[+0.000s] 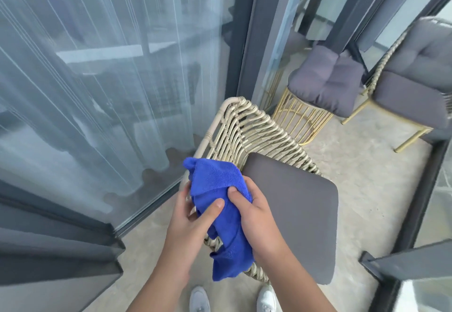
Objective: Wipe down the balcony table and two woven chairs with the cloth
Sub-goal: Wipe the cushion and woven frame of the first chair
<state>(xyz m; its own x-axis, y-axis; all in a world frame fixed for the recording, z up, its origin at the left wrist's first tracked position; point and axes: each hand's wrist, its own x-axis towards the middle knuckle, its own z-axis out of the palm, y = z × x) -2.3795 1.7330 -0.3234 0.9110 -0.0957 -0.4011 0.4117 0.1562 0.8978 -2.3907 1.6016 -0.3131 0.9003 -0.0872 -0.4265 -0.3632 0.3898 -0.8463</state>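
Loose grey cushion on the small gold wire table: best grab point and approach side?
Take the grey cushion by its near front edge, coming from above on the camera side. It droops over the gold wire table rim, so fingers can curl under that soft overhang. The dark frame post crowds its far side. Both hands hold the blue cloth, so one must let go.

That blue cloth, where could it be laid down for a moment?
The near chair's grey seat pad, right of the hands, lies bare. So does the floor between that chair and the far chair. The small table is taken up by a cushion. Both hands grip the blue cloth.
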